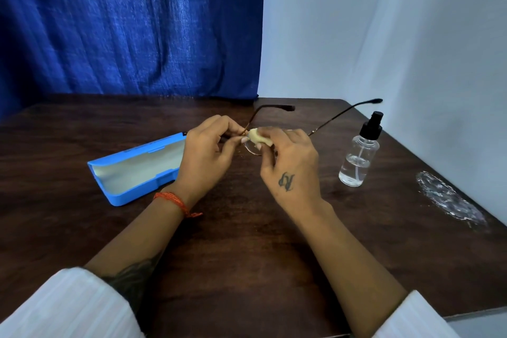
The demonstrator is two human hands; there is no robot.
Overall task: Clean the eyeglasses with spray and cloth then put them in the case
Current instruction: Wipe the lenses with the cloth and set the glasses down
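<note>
Thin brown-framed eyeglasses [270, 109] are held above the table, temples unfolded and pointing away from me. My left hand [207, 155] pinches the frame at its left hinge. My right hand [292, 166] presses a small pale yellow cloth [259, 138] onto the left lens. Most of the lenses are hidden behind my fingers. An open light blue glasses case [131, 170] with a cream lining lies on the table to the left of my left hand. A clear spray bottle [358, 158] with a black pump top stands upright to the right.
The dark wooden table [247, 241] has a whitish scuffed patch [450, 199] near its right edge. A blue curtain [123, 22] hangs behind the table, and a white wall [397, 35] runs along the right side.
</note>
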